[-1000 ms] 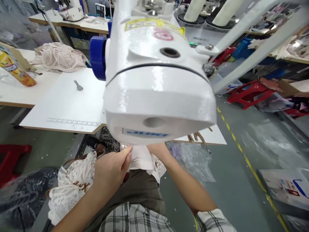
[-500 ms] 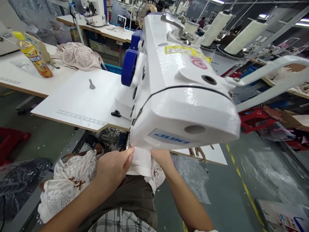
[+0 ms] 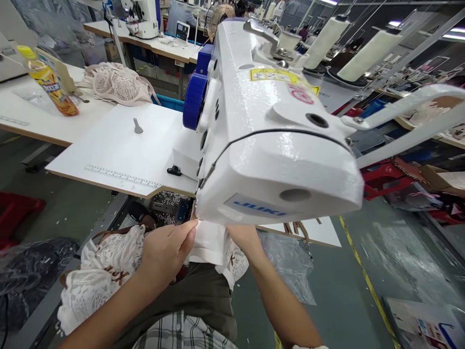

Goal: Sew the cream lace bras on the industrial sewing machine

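Observation:
A white JUKI sewing machine (image 3: 283, 169) fills the middle of the view, its head hiding the needle area. Beneath its front end, white fabric (image 3: 208, 241) hangs down toward my lap. My left hand (image 3: 167, 249) pinches the left edge of that fabric, thumb and fingers closed near the machine. On the other side my right hand (image 3: 245, 240) grips the fabric's right edge; its fingertips are hidden under the machine head. White lace fabric (image 3: 109, 266) with brown lettering lies bunched left of my left forearm, and more lace shows below my right hand.
The white worktable (image 3: 119, 140) carries a clear ruler (image 3: 123, 176) and a small grey tool (image 3: 137, 126). Farther left are a yellow-capped bottle (image 3: 54, 87) and beige mesh fabric (image 3: 116, 85). Thread cones (image 3: 370, 55) stand behind the machine. Brown strips (image 3: 296, 230) lie at the right.
My left hand has shifted slightly left and up along the fabric's edge. My right hand has stayed nearly in place, and the white fabric has moved very slightly.

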`<state>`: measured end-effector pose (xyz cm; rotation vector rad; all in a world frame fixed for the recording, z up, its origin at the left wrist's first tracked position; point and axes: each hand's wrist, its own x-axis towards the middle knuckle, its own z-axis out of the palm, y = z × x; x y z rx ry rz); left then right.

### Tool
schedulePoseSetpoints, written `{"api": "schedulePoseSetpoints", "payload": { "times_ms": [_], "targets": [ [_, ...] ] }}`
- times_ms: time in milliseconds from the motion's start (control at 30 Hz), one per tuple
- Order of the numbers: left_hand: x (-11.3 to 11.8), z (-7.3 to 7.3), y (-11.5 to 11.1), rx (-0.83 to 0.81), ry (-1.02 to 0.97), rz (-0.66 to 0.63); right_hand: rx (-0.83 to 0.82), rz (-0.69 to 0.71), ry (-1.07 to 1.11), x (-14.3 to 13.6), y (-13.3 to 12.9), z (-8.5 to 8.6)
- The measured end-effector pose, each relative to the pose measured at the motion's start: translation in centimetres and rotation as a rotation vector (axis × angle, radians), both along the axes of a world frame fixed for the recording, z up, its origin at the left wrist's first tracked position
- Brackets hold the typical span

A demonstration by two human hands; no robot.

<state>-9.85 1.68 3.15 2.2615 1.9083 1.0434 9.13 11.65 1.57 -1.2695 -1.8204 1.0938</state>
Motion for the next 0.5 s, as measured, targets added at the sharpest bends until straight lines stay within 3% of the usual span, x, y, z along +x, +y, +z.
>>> {"api": "schedulePoseSetpoints", "payload": {
  "times_ms": [267, 500],
  "targets": [
    [-0.2, 0.4, 0.0, -0.062, -0.042, -0.009, -0.026, -0.004, 0.134, -0.2, -0.6, 0.6],
    [-0.3, 0.8, -0.3, -0.076, -0.014, -0.076, -0.328, -0.105, 0.418, 0.3, -4.1, -0.8]
  ]
}}
